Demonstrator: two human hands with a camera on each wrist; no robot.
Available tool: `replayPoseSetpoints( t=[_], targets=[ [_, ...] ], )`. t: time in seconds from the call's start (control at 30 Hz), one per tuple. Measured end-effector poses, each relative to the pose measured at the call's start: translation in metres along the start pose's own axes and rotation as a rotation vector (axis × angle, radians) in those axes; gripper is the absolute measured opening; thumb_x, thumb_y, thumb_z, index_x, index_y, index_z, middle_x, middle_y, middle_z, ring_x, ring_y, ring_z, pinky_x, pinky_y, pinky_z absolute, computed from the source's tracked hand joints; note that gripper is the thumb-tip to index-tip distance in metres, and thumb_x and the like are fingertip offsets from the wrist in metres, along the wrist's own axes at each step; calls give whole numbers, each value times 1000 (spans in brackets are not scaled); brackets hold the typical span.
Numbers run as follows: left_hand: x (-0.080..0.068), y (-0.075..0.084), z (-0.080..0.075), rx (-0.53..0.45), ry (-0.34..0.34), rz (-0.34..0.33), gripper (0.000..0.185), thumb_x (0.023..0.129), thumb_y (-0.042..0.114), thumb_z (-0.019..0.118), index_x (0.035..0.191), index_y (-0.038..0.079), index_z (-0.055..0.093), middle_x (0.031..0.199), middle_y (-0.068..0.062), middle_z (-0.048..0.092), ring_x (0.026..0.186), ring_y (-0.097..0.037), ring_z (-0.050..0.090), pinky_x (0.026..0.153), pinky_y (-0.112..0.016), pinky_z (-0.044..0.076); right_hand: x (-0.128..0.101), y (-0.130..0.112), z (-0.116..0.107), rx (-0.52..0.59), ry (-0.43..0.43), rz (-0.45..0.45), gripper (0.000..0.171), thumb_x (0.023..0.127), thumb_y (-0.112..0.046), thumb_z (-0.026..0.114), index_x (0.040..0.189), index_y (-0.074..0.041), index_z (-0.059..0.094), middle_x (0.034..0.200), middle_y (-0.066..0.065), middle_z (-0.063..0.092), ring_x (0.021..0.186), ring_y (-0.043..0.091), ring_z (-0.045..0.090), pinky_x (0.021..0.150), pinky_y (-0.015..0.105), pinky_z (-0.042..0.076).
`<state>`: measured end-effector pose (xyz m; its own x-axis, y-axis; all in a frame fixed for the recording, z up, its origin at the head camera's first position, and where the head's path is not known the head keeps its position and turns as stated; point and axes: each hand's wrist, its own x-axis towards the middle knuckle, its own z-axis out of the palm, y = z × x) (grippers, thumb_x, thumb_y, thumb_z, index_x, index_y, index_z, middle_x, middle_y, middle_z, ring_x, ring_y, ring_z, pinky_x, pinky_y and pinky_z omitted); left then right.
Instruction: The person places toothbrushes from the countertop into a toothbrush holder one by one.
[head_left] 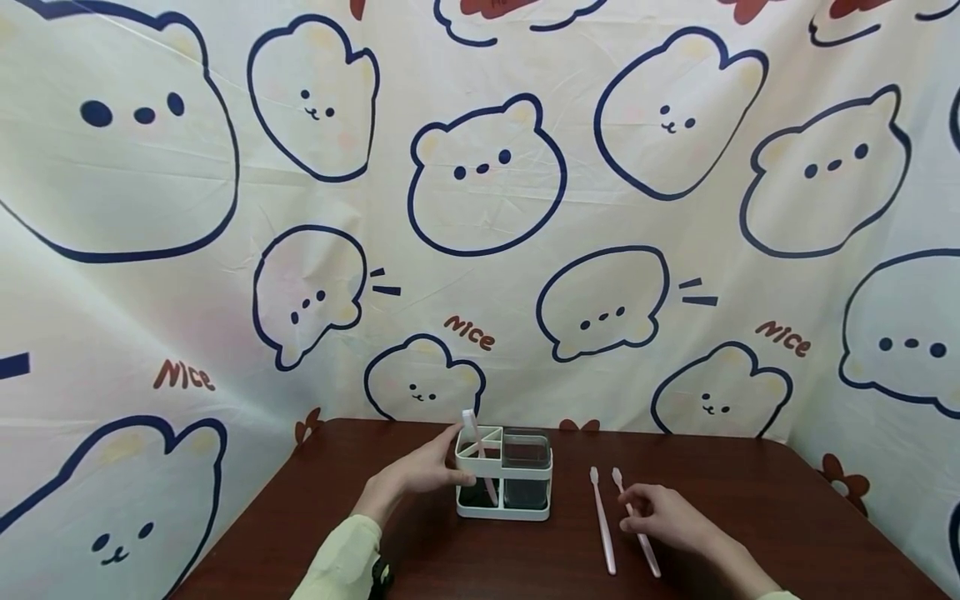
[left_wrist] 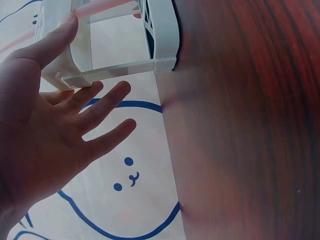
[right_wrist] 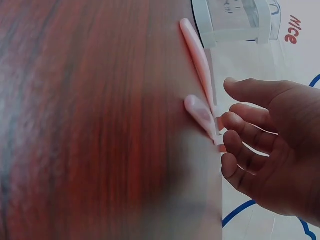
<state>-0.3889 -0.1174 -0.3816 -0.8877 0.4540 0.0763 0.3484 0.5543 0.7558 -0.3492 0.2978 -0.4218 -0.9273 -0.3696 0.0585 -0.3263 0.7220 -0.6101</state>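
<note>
A white toothbrush holder (head_left: 504, 514) with divided slots stands on the table. One pink toothbrush (head_left: 488, 483) leans in its left slot, white head up. My left hand (head_left: 423, 467) holds the holder by its left side; in the left wrist view the thumb (left_wrist: 57, 40) lies against the frame and the other fingers are on the far side. Two more pink toothbrushes lie side by side to the right, the nearer one (head_left: 603, 533) and the farther-right one (head_left: 649, 557). Over the latter hovers my right hand (head_left: 663, 515), fingers loosely bent, thumb apart from them, nothing held.
A clear cup (head_left: 527, 450) sits in the holder's right side. The dark reddish-brown wooden table (head_left: 750, 483) ends at a pale cloth backdrop (head_left: 480, 292) printed with cartoon bears, which hangs behind and along both sides.
</note>
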Motion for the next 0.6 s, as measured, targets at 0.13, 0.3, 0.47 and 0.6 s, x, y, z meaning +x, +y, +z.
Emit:
replayPoseSetpoints(
  t=[0.13,0.3,0.47,0.6],
  targets=[
    [0,0,0,2,0,3,90,85,28,78,155,15,24,141,-13,49,118,-29,52,109,-64,37,-1,4,0,11,-2,21,35,89,-26,73,114,-3,66,82,1,55,69,9,50,57,23,39],
    [0,0,0,1,-4,11,89,86,28,78,155,14,24,139,-13,50,117,-28,52,109,-63,38,-3,6,-1,25,8,38,39,87,-26,75,116,-1,65,80,2,55,67,11,49,55,24,39],
    [1,0,0,4,-3,12,90,85,29,78,155,14,24,140,-13,50,118,-28,52,109,-63,37,-4,7,-1,28,18,64,41,85,-25,76,117,-1,64,78,1,55,64,11,50,54,23,39],
    [0,0,0,6,-1,11,89,86,27,78,155,14,23,141,-14,48,118,-29,51,109,-64,36,-4,8,0,38,12,120,39,84,-23,78,114,-1,65,75,3,55,62,14,51,53,24,40]
  ],
)
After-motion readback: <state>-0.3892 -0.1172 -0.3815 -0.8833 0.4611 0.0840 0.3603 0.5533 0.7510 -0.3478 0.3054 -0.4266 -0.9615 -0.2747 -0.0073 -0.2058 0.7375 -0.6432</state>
